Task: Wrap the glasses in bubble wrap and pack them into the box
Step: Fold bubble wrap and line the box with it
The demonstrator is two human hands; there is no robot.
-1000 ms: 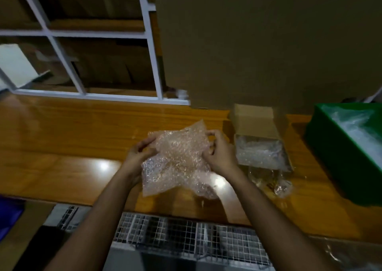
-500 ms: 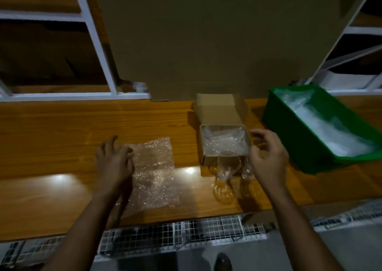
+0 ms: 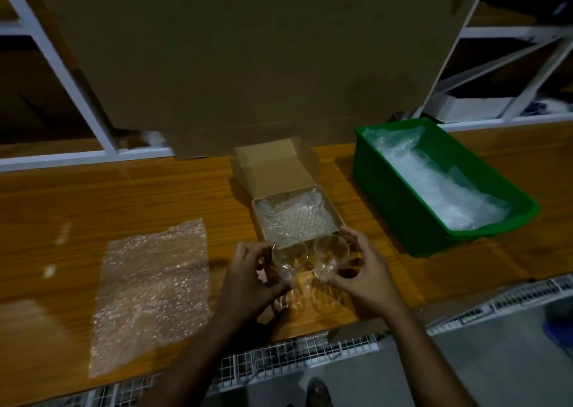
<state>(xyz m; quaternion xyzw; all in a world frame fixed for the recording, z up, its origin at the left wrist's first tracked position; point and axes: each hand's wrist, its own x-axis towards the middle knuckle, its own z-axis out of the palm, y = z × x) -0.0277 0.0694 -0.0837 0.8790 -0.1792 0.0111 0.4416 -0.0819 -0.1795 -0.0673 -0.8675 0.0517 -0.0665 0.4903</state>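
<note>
Two clear glasses stand side by side on the wooden table (image 3: pixel 93 195), just in front of the small open cardboard box (image 3: pixel 259 217). My left hand (image 3: pixel 248 274) grips the left glass (image 3: pixel 288 262); my right hand (image 3: pixel 362 270) grips the right glass (image 3: pixel 330 256). The box is lined with bubble wrap and its lid flap stands open at the back. A flat sheet of bubble wrap (image 3: pixel 152 292) lies spread on the table to the left, with no hand on it.
A green plastic bin (image 3: pixel 400 208) holding more bubble wrap sits at the right. A big cardboard sheet (image 3: pixel 248 59) leans upright behind the box. White shelf frames stand at both sides. A wire mesh rack (image 3: pixel 279 354) runs below the table's near edge.
My left hand left the bubble wrap sheet lying flat and moved right to the glasses. Both hands now grip a glass each. The view swung right.
</note>
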